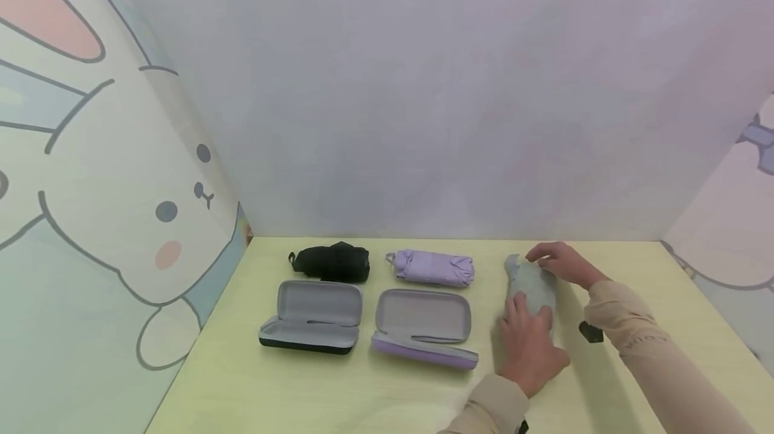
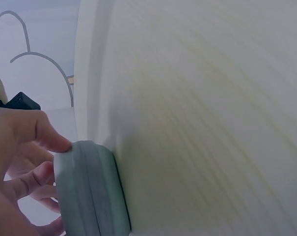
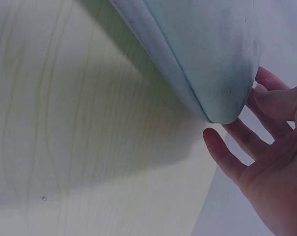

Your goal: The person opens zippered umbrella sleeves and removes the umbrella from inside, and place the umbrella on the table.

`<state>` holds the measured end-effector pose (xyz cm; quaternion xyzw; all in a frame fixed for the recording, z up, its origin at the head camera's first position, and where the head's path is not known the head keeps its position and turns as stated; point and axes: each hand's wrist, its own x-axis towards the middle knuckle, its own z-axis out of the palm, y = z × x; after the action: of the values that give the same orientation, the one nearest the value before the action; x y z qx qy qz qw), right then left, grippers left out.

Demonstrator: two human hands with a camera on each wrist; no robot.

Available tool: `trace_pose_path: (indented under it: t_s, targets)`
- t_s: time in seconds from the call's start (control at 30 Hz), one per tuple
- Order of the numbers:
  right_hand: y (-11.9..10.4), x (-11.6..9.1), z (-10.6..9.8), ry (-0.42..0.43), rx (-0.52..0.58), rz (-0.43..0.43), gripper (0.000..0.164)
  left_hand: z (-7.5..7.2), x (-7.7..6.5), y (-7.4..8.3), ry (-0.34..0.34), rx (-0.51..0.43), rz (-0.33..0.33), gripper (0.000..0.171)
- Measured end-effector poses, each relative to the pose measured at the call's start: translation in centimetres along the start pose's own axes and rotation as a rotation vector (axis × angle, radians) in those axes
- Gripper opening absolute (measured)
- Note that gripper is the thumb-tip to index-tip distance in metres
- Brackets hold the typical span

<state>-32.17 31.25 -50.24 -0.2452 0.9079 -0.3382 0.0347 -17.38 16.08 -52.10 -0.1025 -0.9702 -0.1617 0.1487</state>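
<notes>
A pale green hard case (image 1: 532,289) lies lengthwise at the right of the table and looks closed. My left hand (image 1: 529,346) grips its near part, with fingers and thumb bent onto its sides. The left wrist view shows fingertips against the case (image 2: 92,191) beside its grey zip band. At the far end, my right hand (image 1: 565,264) arches over the corner. In the right wrist view the right hand (image 3: 276,147) has spread fingers beside the case's rounded end (image 3: 217,64). Its thumb and index tips are close together; whether they pinch anything is hidden.
Left of the green case, a purple-edged case (image 1: 423,316) and a black-edged case (image 1: 317,316) lie open with grey insides. A folded purple umbrella (image 1: 432,268) and a folded black umbrella (image 1: 332,263) lie behind them. A pale wall (image 1: 447,98) rises behind the table.
</notes>
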Motion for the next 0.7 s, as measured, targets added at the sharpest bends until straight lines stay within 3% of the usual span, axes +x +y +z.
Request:
trace_pose_path:
  t_s: [0.33,0.57,0.7]
  targets:
    - [0.2,0.8,0.8,-0.041,-0.01,-0.01,0.028,-0.6,0.4,-1.2,-0.017,0.004,0.008,0.043]
    - [1.5,1.3,1.1,-0.114,0.162,0.098,0.044,-0.8,0.5,-1.5,-0.044,-0.033,0.022,0.041]
    - [1.9,1.6,1.2,-0.167,0.206,0.132,0.046,-0.9,0.5,-1.5,-0.038,-0.031,0.017,0.042]
